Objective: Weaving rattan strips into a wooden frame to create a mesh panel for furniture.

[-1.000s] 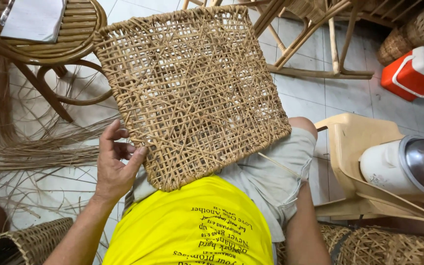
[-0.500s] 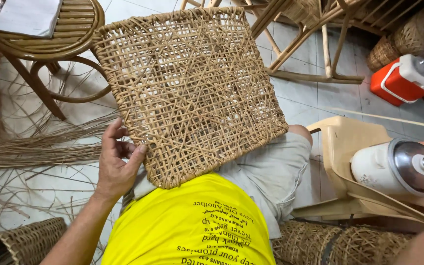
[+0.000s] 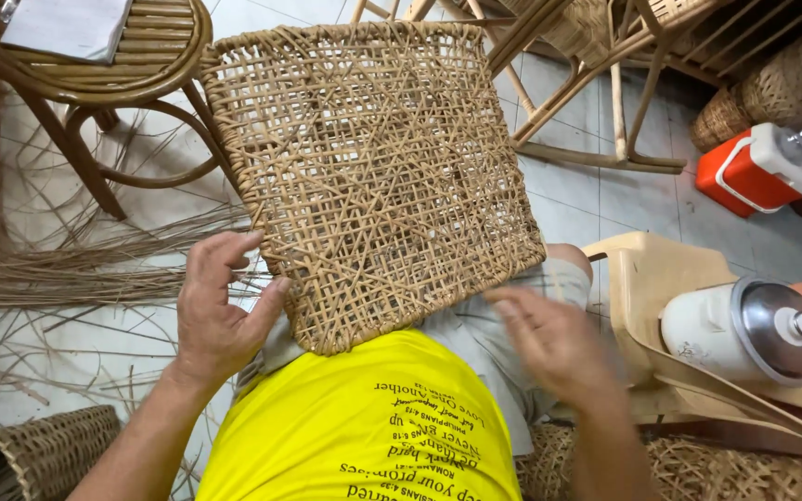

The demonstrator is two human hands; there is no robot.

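No pkgs, signs or screens near me. Maybe a white paper sheet [image 3: 67, 26] on rattan stool [image 3: 155, 70], top left; print on my yellow shirt [image 3: 364, 427].
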